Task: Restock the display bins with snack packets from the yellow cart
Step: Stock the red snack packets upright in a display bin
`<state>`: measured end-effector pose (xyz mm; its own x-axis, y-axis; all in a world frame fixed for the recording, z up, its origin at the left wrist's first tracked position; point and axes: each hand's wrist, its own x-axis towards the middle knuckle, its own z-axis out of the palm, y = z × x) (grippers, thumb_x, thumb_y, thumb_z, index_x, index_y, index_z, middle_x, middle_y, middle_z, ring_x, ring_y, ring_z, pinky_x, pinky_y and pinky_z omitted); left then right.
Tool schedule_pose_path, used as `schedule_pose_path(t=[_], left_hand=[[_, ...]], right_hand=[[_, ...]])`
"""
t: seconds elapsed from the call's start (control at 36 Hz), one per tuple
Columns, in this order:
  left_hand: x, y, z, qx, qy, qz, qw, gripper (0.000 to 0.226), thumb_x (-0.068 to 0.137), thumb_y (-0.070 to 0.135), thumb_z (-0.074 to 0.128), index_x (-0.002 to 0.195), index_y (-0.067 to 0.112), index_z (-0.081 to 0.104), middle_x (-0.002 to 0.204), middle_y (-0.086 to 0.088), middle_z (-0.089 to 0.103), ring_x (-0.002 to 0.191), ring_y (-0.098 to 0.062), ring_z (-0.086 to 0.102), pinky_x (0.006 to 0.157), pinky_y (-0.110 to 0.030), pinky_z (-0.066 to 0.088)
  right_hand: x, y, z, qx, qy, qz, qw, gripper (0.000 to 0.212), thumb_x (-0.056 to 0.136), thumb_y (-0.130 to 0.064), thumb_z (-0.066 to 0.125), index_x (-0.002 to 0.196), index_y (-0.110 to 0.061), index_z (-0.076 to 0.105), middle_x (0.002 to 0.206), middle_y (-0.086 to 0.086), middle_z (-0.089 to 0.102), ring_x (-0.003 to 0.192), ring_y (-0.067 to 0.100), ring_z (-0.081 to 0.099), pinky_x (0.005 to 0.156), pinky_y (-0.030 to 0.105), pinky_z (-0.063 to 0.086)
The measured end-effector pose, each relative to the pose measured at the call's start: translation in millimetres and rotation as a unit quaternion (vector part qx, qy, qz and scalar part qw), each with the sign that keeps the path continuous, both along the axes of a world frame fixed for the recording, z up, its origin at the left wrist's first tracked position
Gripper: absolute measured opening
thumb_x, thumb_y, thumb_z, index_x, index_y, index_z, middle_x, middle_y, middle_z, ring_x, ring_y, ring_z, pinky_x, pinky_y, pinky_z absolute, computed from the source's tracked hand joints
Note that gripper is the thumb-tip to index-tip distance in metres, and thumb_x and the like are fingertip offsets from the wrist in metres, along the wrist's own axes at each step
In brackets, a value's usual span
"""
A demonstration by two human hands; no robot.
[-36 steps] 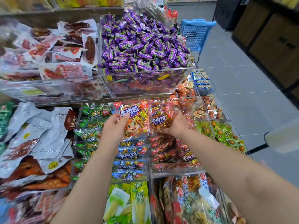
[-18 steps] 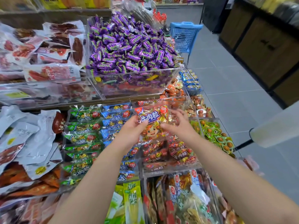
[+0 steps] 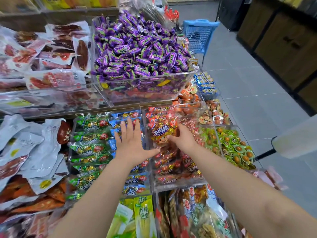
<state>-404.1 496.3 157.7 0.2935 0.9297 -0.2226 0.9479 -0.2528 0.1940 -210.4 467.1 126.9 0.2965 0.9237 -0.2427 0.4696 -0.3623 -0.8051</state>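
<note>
My right hand (image 3: 184, 138) grips a red snack packet (image 3: 163, 132) with a cartoon face, held low over the clear bin (image 3: 180, 183) of matching red packets. My left hand (image 3: 132, 143) hovers flat with fingers spread above the neighbouring row of blue packets (image 3: 135, 179), holding nothing. Green packets (image 3: 89, 148) fill the row to its left. The yellow cart is out of view.
A raised clear bin heaped with purple candies (image 3: 137, 48) stands behind. White and red meat packets (image 3: 25, 148) lie at the left. Small green-wrapped snacks (image 3: 235, 148) fill bins at the right. A blue basket (image 3: 199, 35) stands on the tiled aisle floor (image 3: 257, 109).
Both hands held the red packet up before. Now my left hand has let go and spread over the blue packets, and my right hand has lowered the packet toward the red bin.
</note>
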Motion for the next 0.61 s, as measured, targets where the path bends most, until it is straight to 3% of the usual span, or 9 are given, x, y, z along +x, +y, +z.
schedule_pose_path(t=[0.11, 0.25, 0.31, 0.61], left_hand=[[1, 3, -9, 0.003, 0.006, 0.003, 1.000, 0.127, 0.063, 0.092, 0.042, 0.149, 0.023, -0.022, 0.154, -0.001, -0.035, 0.140, -0.025, -0.034, 0.112, -0.055, -0.014], [0, 6, -12, 0.004, 0.003, -0.006, 1.000, 0.117, 0.074, 0.080, 0.045, 0.149, 0.021, -0.022, 0.154, -0.003, -0.034, 0.141, -0.023, -0.033, 0.112, -0.055, -0.015], [0, 7, -13, 0.004, 0.007, -0.009, 1.000, 0.115, 0.076, 0.078, 0.045, 0.149, 0.020, -0.023, 0.155, -0.004, -0.033, 0.141, -0.024, -0.032, 0.112, -0.055, -0.014], [0, 8, -15, 0.009, 0.023, -0.012, 1.000, 0.113, 0.078, 0.075, 0.045, 0.149, 0.019, -0.023, 0.155, -0.005, -0.032, 0.142, -0.024, -0.030, 0.112, -0.055, -0.014]], right_hand=[[-9, 0, -12, 0.003, -0.024, -0.032, 0.999, 0.091, 0.072, -0.032, 0.080, 0.141, -0.008, 0.025, 0.133, 0.007, 0.035, 0.128, 0.022, 0.034, 0.109, 0.031, 0.029], [-16, -5, -24, 0.046, 0.009, -0.077, 0.996, 0.122, 0.065, -0.034, 0.084, 0.146, -0.026, -0.006, 0.150, 0.000, 0.007, 0.137, 0.016, 0.015, 0.110, 0.028, 0.016], [-18, -4, -27, 0.047, 0.011, -0.067, 0.997, 0.127, 0.065, -0.033, 0.085, 0.147, -0.026, -0.012, 0.153, -0.002, 0.004, 0.139, 0.015, 0.013, 0.108, 0.025, 0.013], [-26, 21, -23, 0.022, 0.038, -0.057, 0.997, 0.135, 0.062, -0.030, 0.087, 0.146, -0.025, -0.018, 0.157, 0.001, 0.007, 0.144, 0.020, 0.012, 0.116, 0.035, 0.015]])
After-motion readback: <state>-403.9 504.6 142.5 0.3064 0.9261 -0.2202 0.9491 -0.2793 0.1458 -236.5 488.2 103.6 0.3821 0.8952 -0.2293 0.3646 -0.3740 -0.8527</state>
